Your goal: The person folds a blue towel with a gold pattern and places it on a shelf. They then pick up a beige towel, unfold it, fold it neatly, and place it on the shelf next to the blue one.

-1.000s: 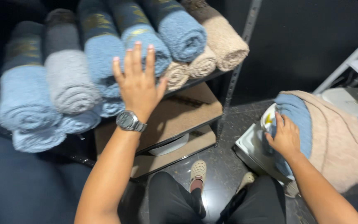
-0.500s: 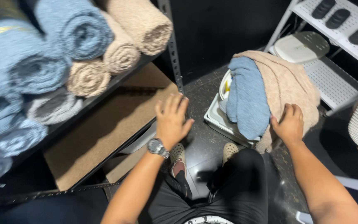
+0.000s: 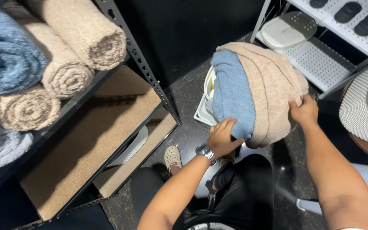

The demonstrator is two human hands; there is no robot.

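Both hands down on the towel pile beside the dark metal shelf [image 3: 148, 72]. Left hand [image 3: 222, 136] curled over the near end of the blue towel [image 3: 233, 96], fingers closed on its edge, apparently to lift or steady it; wristwatch [image 3: 205, 152] showing just below. Right hand [image 3: 305, 113] pinching the lower right edge of the beige towel [image 3: 273, 85], likely keeping the heap from sliding off. Blue towel draped on the left flank of the beige one, both piled over a white basket [image 3: 203, 108], of which only a strip of rim peeks out on the side facing the shelf; contents otherwise hidden. Basket on the dark floor [image 3: 188, 132], right of the shelf's corner post.

Counted on the pile: one blue towel, one beige towel. On the shelf: three beige rolled towels [image 3: 90, 36] stacked on their sides, ends outward, presumably for easy picking; to their left, blue rolls [image 3: 5, 59], at least two, with paler ones below cut off by the frame. Beneath them, a bare brown shelf board [image 3: 99, 132]. Right of the basket, away from the shelf, a white perforated rack [image 3: 320, 55].
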